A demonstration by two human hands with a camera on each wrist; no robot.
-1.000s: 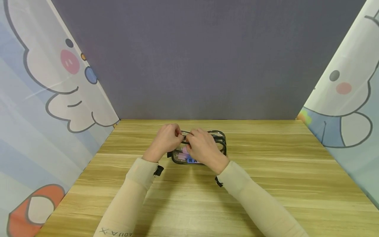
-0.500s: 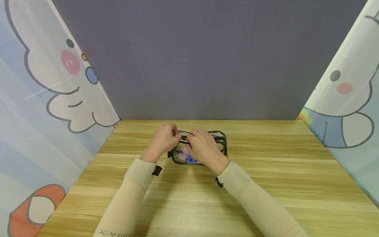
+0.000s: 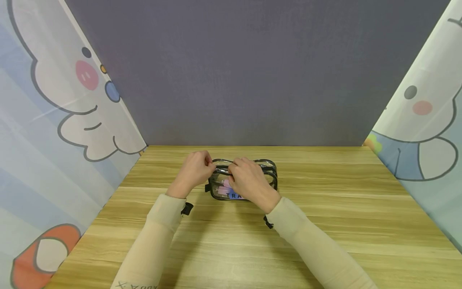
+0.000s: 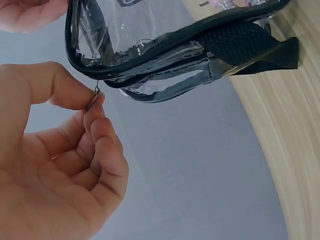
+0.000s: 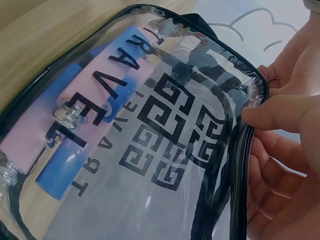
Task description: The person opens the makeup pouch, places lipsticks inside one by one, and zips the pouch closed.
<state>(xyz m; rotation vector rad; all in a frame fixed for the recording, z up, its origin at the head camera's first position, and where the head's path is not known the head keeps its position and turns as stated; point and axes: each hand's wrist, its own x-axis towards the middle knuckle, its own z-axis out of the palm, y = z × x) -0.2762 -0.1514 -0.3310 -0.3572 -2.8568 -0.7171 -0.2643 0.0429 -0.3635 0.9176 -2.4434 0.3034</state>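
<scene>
A clear plastic travel pouch with black piping and black "TRAVEL" lettering stands on the wooden table. My left hand is at its upper left corner. In the left wrist view, thumb and index finger pinch a small metal zipper pull at the end of the black zipper. My right hand grips the pouch's top edge near the middle, thumb on the printed front and fingers behind. Through the plastic show pink-and-blue tubes with clear, faceted parts, lying along the pouch bottom.
A black fabric tab sticks out of the pouch's left side. The wood-grain table runs back to a dark grey wall. Cartoon-printed curtains stand along both sides.
My left hand has moved left along the pouch's top edge to its corner, zipper pull between its fingers. The right hand has stayed at the middle of the edge.
</scene>
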